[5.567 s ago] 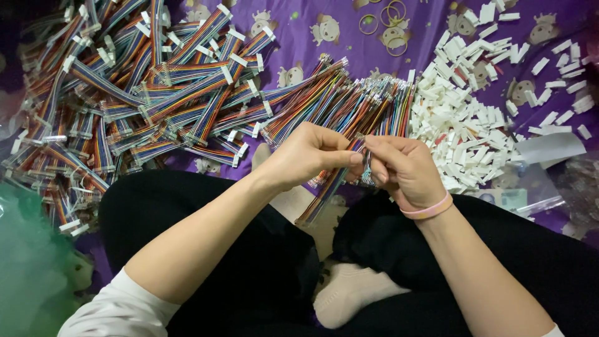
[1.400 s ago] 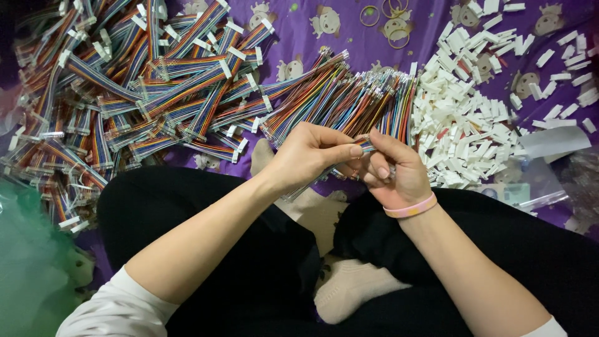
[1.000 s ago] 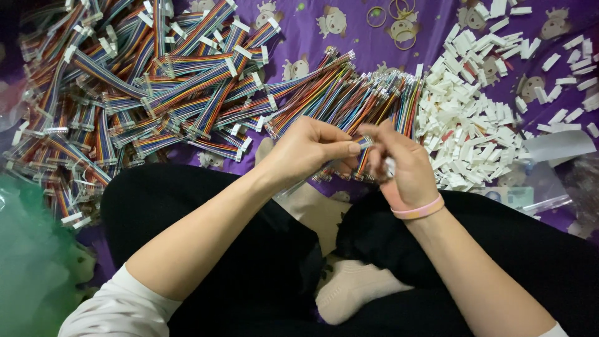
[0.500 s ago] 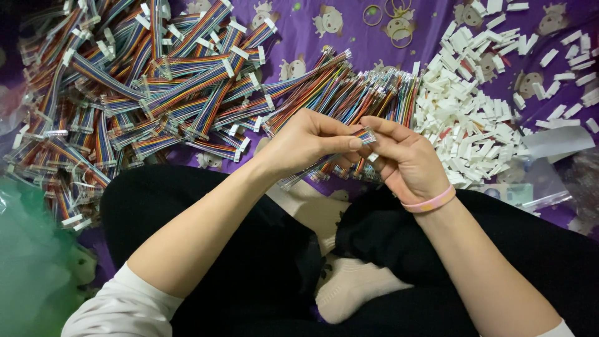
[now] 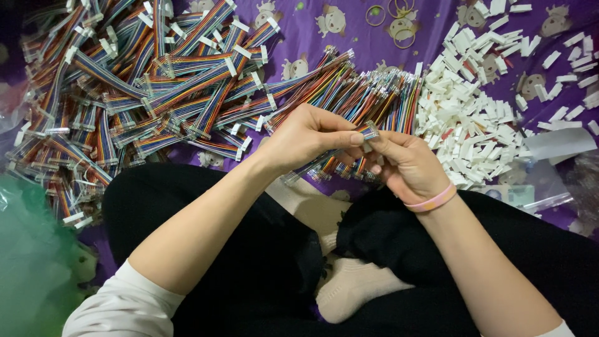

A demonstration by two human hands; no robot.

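My left hand [image 5: 309, 137] pinches one end of a flat rainbow ribbon cable [image 5: 368, 131] between thumb and fingers. My right hand [image 5: 405, 163], with a pink band on its wrist, meets it from the right and pinches the cable's metal-tipped end; whether a white connector sits between its fingers is hidden. Both hands hover above my crossed legs in black trousers [image 5: 249, 249]. Just behind the hands lies a bundle of loose rainbow cables [image 5: 355, 93] with bare tips.
A big heap of rainbow cables with white connectors [image 5: 137, 93] fills the left of the purple patterned cloth [image 5: 324, 37]. A pile of white plastic connector housings [image 5: 480, 112] lies right. Rubber bands [image 5: 399, 25] lie at top, a green bag [image 5: 31, 262] at lower left.
The hands have stayed together over my lap, shifting slightly; the fingers have worked at the cable's end, and the cable tip now shows between both thumbs.
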